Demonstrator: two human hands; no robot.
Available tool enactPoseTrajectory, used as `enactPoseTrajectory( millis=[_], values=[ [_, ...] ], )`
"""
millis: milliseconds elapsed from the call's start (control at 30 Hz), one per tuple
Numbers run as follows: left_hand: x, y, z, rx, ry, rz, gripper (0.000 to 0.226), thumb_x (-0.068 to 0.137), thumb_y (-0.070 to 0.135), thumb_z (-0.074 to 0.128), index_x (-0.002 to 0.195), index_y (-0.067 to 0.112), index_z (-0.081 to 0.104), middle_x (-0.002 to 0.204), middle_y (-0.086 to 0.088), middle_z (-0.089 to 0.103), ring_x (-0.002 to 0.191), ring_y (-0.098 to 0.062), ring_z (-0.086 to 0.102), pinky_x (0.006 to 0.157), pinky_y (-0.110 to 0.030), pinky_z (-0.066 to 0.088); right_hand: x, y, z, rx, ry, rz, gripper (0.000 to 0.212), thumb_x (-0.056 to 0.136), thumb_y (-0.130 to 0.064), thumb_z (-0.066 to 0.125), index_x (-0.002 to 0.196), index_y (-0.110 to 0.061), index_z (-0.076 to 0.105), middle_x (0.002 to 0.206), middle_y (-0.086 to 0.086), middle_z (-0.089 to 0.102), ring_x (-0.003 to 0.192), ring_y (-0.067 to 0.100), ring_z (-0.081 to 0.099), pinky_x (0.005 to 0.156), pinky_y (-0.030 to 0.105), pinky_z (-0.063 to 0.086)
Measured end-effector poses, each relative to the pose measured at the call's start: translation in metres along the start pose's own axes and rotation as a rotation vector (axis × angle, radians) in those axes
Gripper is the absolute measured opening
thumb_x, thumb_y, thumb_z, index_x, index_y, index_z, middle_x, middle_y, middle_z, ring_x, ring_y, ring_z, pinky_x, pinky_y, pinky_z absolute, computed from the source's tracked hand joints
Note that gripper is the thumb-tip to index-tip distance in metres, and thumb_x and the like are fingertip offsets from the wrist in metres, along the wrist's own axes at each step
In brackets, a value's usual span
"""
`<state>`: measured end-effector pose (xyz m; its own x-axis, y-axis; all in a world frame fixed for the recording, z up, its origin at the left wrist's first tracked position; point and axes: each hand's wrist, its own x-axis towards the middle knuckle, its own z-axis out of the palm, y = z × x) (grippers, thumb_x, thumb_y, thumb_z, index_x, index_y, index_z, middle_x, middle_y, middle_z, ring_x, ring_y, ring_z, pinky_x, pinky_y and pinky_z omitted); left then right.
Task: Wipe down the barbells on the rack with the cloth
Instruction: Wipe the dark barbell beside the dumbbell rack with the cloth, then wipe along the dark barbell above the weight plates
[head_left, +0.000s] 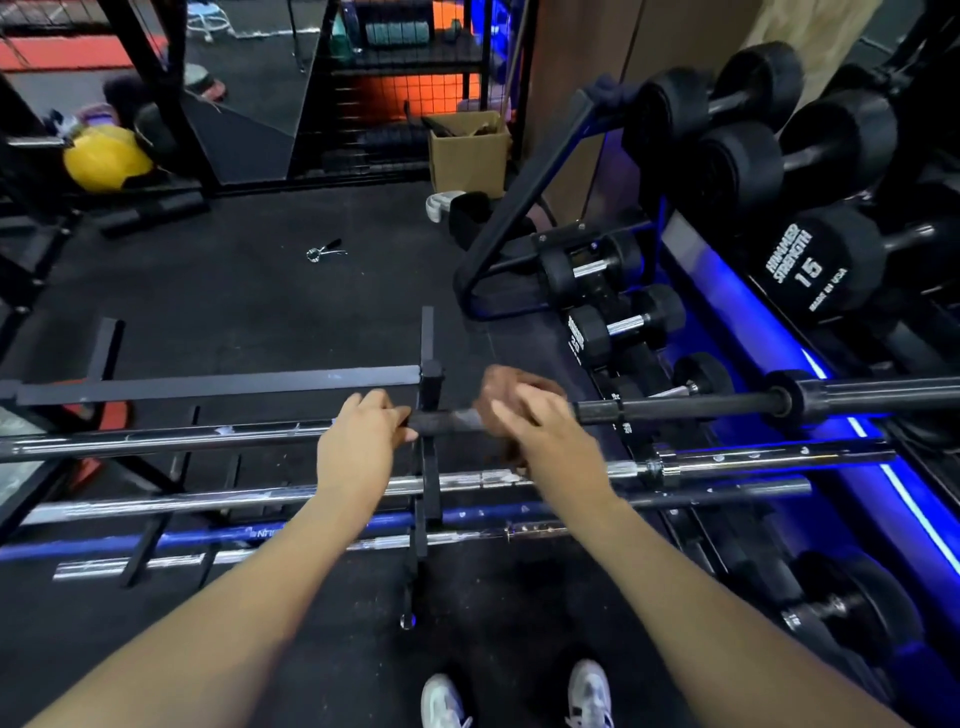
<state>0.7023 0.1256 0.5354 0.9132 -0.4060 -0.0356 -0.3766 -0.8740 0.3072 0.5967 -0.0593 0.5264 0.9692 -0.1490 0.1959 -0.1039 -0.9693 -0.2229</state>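
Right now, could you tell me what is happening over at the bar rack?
A person is wiping the top barbell on the rack. The left hand grips the bar beside the rack's upright, while the right hand holds a brown cloth around it. Several more bars lie below.

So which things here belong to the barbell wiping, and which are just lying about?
In the job: brown cloth gripped by right hand; dark top barbell steadied by left hand; chrome barbells; black steel rack.

Lying about: black dumbbells; cardboard box; yellow ball; metal spring collar.
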Motion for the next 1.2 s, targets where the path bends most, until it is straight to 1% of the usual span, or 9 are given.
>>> enactPoseTrajectory(
  millis=[200, 500, 600, 700, 800, 900, 967, 1067, 1200],
  values=[
    [0.001, 0.006, 0.004, 0.039, -0.002, 0.018, 0.030, 0.093, 0.033, 0.054, 0.114, 0.015, 0.066, 0.106, 0.000, 0.053, 0.102, -0.019, 0.044, 0.071, -0.039, 0.048, -0.002, 0.010, 0.006, 0.028, 0.138, 0.222, 0.056, 0.047, 0.007, 0.085, 0.098, -0.012, 0.075, 0.105, 0.011, 0.068, 0.089, 0.037, 0.062, 0.052, 0.038, 0.057],
    [0.003, 0.004, 0.005, 0.027, 0.024, -0.008, 0.029, 0.092, 0.033, 0.057, 0.114, 0.016, 0.066, 0.103, -0.001, 0.054, 0.101, -0.020, 0.046, 0.068, -0.037, 0.046, 0.005, 0.002, -0.004, 0.059, 0.084, 0.000, 0.060, 0.040, 0.000, 0.087, 0.096, -0.016, 0.074, 0.100, 0.006, 0.069, 0.083, 0.033, 0.063, 0.050, 0.031, 0.055],
    [0.001, 0.006, 0.003, 0.059, 0.007, 0.004, 0.028, 0.093, 0.031, 0.056, 0.114, 0.015, 0.066, 0.105, -0.002, 0.054, 0.102, -0.020, 0.047, 0.068, -0.036, 0.046, -0.006, 0.031, -0.017, 0.055, 0.078, 0.139, 0.053, 0.058, 0.003, 0.081, 0.107, -0.014, 0.072, 0.111, 0.008, 0.065, 0.095, 0.037, 0.060, 0.062, 0.038, 0.057],
    [0.000, 0.016, -0.004, 0.127, -0.050, 0.019, 0.027, 0.096, 0.031, 0.051, 0.112, 0.015, 0.066, 0.107, -0.005, 0.053, 0.104, -0.024, 0.051, 0.076, -0.038, 0.048, -0.002, 0.038, -0.023, 0.035, -0.023, 0.147, 0.034, 0.089, -0.007, 0.056, 0.123, -0.009, 0.062, 0.111, -0.002, 0.050, 0.098, 0.018, 0.052, 0.071, 0.021, 0.045],
    [-0.011, 0.031, -0.010, 0.093, -0.047, 0.068, 0.029, 0.098, 0.033, 0.044, 0.108, 0.017, 0.066, 0.106, -0.006, 0.056, 0.103, -0.026, 0.056, 0.081, -0.037, 0.047, 0.003, 0.039, -0.037, 0.141, -0.108, 0.132, 0.038, 0.086, -0.006, 0.055, 0.122, -0.014, 0.064, 0.119, -0.003, 0.053, 0.100, 0.014, 0.053, 0.076, 0.014, 0.039],
    [-0.021, 0.057, -0.006, -0.338, -0.005, 0.047, 0.029, 0.096, 0.033, 0.051, 0.096, 0.012, 0.072, 0.096, -0.006, 0.068, 0.089, -0.024, 0.062, 0.080, -0.032, 0.047, 0.003, 0.039, -0.057, 0.303, -0.108, 0.181, 0.047, 0.077, 0.003, 0.062, 0.117, -0.021, 0.069, 0.133, -0.002, 0.054, 0.117, 0.018, 0.055, 0.097, 0.012, 0.034],
    [-0.027, 0.086, -0.012, -0.823, -0.111, -0.168, 0.040, 0.088, 0.049, 0.054, 0.078, 0.012, 0.066, 0.070, -0.005, 0.059, 0.063, -0.019, 0.052, 0.071, -0.030, 0.041, 0.002, 0.037, -0.074, 0.409, -0.089, 0.167, 0.049, 0.074, 0.007, 0.063, 0.115, -0.020, 0.070, 0.132, -0.001, 0.056, 0.117, 0.016, 0.056, 0.094, 0.003, 0.027],
    [-0.027, 0.125, -0.024, -1.397, -0.400, -0.545, 0.050, 0.084, 0.064, 0.049, 0.088, 0.017, 0.064, 0.071, -0.001, 0.060, 0.059, -0.014, 0.052, 0.069, -0.033, 0.049, -0.001, 0.034, -0.098, 0.477, -0.090, 0.053, 0.050, 0.072, 0.007, 0.066, 0.115, -0.018, 0.069, 0.131, 0.003, 0.057, 0.117, 0.013, 0.055, 0.091, -0.007, 0.019],
    [-0.025, 0.156, -0.038, -1.473, -0.459, -0.535, 0.041, 0.087, 0.054, 0.055, 0.099, 0.016, 0.064, 0.077, -0.004, 0.067, 0.062, -0.016, 0.056, 0.061, -0.028, 0.046, -0.004, 0.046, -0.121, 0.511, -0.168, -0.095, 0.048, 0.074, 0.003, 0.071, 0.117, -0.018, 0.068, 0.128, 0.000, 0.055, 0.115, 0.008, 0.051, 0.096, 0.003, 0.029]
  ],
)
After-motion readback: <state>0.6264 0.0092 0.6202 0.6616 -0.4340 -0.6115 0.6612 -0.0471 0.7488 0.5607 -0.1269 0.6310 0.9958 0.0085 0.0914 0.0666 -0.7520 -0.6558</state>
